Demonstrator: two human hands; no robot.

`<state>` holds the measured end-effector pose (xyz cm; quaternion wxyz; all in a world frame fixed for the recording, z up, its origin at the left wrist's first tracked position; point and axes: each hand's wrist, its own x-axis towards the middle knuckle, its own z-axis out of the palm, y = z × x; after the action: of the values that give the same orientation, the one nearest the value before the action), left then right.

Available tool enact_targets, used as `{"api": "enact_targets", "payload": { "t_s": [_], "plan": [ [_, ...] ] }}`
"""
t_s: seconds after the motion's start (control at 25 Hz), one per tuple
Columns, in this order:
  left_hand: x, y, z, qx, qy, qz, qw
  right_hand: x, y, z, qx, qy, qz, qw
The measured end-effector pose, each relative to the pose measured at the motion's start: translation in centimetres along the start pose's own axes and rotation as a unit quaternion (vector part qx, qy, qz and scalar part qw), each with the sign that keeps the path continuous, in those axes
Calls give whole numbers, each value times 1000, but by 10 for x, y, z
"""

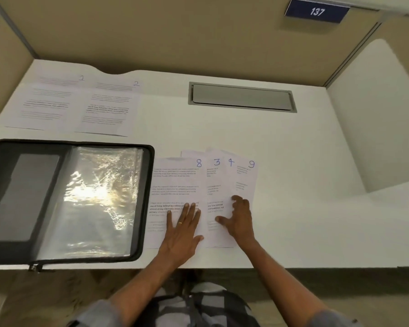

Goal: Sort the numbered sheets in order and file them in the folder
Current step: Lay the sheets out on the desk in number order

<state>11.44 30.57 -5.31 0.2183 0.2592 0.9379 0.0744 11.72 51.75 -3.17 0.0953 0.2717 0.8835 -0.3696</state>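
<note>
- While pressing flat with left hand (182, 228) and splayed right hand (241, 220), neither gripping: risk of dragging overlapped white numbered sheets (175, 182) together.
- Then misordering into black zipped folder (148, 185).

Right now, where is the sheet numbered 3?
In the head view, sheet 3 lies in the fanned pile right of the open folder, between sheet 8 and sheet 4.

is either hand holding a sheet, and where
Nothing is gripped. The left hand lies flat on the lower part of sheet 8; the right hand rests spread on the lower part of the fanned sheets beside it.
</note>
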Motion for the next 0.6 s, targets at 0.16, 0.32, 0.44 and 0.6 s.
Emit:
{"api": "enact_targets", "payload": {
  "t_s": [0.16,0.32,0.44,0.6],
  "plan": [
    [-3,14,-9,1,-35,-19,999,6,4,-10,54,-17,43,997],
    [-2,18,-16,-3,-59,-25,998,11,12,-6,51,7,44,998],
    [-1,19,-16,-1,-66,-27,997,17,9,-9,99,-1,88,991],
    [-1,20,-18,-12,-70,-30,997,24,-2,-19,233,-31,141,962]
  ]
}}
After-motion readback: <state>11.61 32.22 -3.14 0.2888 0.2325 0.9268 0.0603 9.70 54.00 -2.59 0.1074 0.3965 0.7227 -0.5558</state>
